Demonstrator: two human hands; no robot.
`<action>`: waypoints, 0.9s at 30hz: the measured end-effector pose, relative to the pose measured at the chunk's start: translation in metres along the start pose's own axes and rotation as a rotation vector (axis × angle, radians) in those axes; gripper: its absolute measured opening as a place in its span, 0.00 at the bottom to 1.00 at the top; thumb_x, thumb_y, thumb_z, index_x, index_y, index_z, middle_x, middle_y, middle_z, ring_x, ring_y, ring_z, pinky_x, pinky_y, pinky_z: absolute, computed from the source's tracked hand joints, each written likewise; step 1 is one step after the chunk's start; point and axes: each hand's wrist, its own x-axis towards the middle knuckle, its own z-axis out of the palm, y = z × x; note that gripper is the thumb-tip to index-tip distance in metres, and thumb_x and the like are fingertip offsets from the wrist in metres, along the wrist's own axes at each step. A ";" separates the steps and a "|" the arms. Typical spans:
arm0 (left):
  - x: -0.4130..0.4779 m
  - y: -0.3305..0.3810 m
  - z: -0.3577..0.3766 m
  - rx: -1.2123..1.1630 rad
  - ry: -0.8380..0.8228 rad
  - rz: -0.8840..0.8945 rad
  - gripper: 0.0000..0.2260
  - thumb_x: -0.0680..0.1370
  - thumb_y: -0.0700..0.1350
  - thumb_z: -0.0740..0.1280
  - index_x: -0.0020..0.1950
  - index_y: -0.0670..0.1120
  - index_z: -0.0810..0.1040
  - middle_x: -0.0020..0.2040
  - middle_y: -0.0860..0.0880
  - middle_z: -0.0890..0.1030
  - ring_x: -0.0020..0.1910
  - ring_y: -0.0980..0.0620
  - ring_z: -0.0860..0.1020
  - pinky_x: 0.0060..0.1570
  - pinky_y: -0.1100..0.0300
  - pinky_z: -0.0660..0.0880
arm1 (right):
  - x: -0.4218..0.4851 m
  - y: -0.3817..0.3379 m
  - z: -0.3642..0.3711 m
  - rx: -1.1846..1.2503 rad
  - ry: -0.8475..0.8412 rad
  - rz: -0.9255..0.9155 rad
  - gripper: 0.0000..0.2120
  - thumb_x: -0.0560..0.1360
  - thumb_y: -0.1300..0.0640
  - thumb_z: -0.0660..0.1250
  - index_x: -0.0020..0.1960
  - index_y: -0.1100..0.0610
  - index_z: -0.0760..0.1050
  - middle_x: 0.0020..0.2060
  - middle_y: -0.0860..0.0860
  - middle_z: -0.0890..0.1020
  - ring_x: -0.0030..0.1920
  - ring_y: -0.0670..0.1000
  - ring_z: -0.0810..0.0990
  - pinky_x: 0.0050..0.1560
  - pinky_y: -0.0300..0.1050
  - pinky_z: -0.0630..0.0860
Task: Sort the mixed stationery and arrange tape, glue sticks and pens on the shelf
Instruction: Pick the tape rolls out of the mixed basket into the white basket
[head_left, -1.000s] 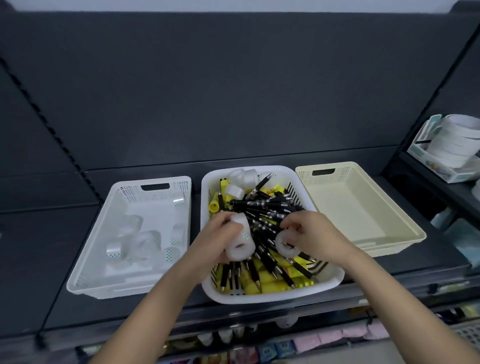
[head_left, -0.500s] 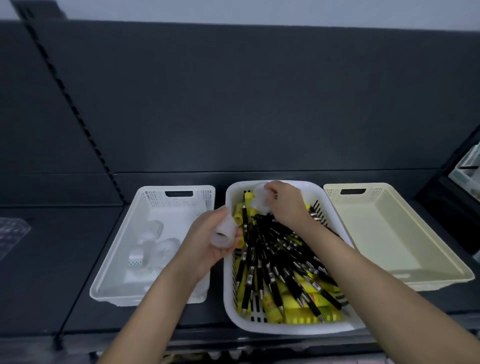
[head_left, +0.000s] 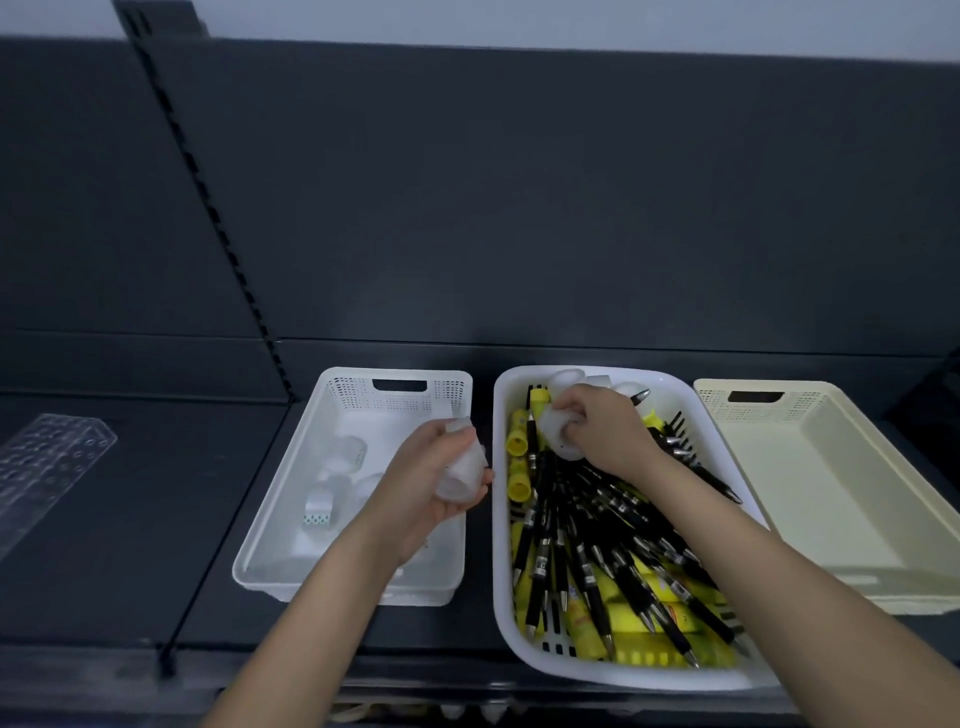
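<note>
The left hand (head_left: 431, 488) has its grip curled round a clutch of clear tape (head_left: 460, 475), apparently more than one roll, with the fingers wrapped from below. It hangs above the right-hand rim of the white basket (head_left: 270, 540), where sorted tape rolls (head_left: 318, 512) already lie on the bottom. The right hand (head_left: 602, 431) has its grip closed in a pinch on another tape roll (head_left: 558, 436) at the far end of the mixed basket (head_left: 501, 597). That roll sits among the yellow glue sticks (head_left: 518, 441), just beside the heads of the black pens (head_left: 587, 530), and a few more loose rolls (head_left: 566, 378) show beyond the knuckles against the far wall. To do this step well, I judge the right hand should lift its roll straight up before swinging left. The pens lie fanned and crossed over the glue sticks and would shift easily if dragged. The left hand would do best to move further over the white basket and lower before letting go, because smooth round rolls released at the rim may bounce or roll out onto the dark shelf (head_left: 156, 519). The cream basket (head_left: 831, 519) stands just beside the mixed basket on the right, and a clear perforated holder (head_left: 47, 467) lies well apart to the left.
</note>
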 end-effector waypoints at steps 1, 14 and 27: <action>-0.001 0.001 -0.003 0.016 0.002 0.004 0.12 0.79 0.45 0.65 0.61 0.43 0.73 0.50 0.42 0.78 0.42 0.49 0.82 0.43 0.56 0.79 | -0.001 -0.001 0.000 0.002 0.007 -0.002 0.17 0.73 0.67 0.60 0.60 0.58 0.76 0.54 0.55 0.80 0.56 0.54 0.76 0.53 0.43 0.72; -0.003 0.017 -0.072 0.934 0.254 0.258 0.19 0.74 0.52 0.70 0.64 0.56 0.71 0.56 0.57 0.75 0.50 0.54 0.77 0.42 0.63 0.73 | -0.015 -0.071 0.015 0.270 0.036 -0.210 0.15 0.73 0.68 0.62 0.56 0.57 0.78 0.46 0.46 0.79 0.48 0.45 0.76 0.42 0.27 0.68; 0.012 0.009 -0.108 1.301 0.085 0.357 0.28 0.72 0.51 0.70 0.71 0.54 0.67 0.64 0.56 0.73 0.64 0.56 0.67 0.59 0.63 0.66 | -0.012 -0.099 0.087 -0.268 -0.161 -0.345 0.18 0.75 0.61 0.62 0.64 0.57 0.73 0.59 0.55 0.76 0.60 0.56 0.74 0.59 0.52 0.71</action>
